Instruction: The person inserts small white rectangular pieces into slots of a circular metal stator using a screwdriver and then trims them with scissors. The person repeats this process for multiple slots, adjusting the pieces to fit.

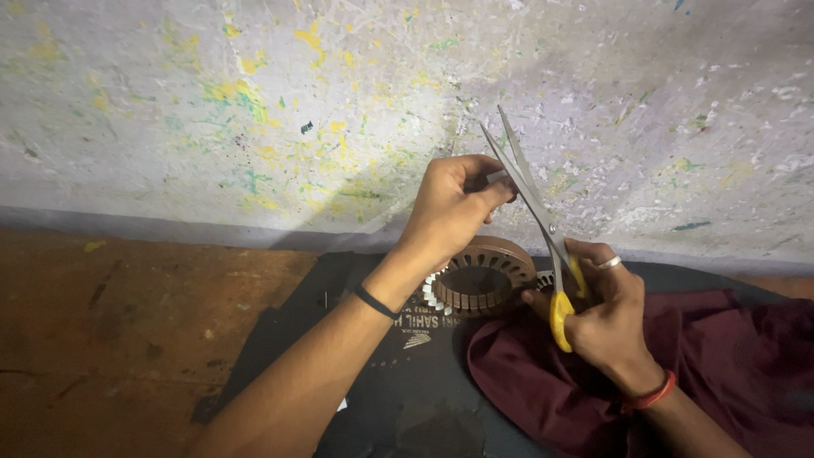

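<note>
Head view, one entry per item.

1. Left hand [454, 208]: raised at the centre of the frame, fingers curled in, thumb and forefinger pinched on a small pale strip that touches the scissor blades. The strip is mostly hidden by the fingertips, so its kind cannot be told. A thin black band [376, 303] circles the wrist.

2. Right hand [606, 318]: at about 4 o'clock from the left hand, closed through the handles of the scissors. A silver ring [610, 263] sits on one finger; a red thread bracelet [650, 395] lies on the wrist.

3. Scissors [532, 199]: long steel blades, yellow handles. Blades point toward 11 o'clock, slightly parted, tips before the wall. The blades meet the left fingertips just below mid-length.

4. Stator core [481, 276]: brown slotted metal ring with white insulating slips standing out along its lower-left edge. It rests on the dark mat, just below the left hand and at 9 o'clock from the right hand. Neither hand touches it.

5. Dark mat [398, 382]: black sheet on the floor, bearing the ring and part of the cloth; some pale printing shows on it.

6. Maroon cloth [729, 356]: crumpled, at 5 o'clock in the frame, under the right forearm.

7. Wall [212, 110]: pale grey, scratched, flecked with yellow and green paint, filling the upper half.

8. Floor [110, 331]: worn reddish-brown, at 8 o'clock.
</note>
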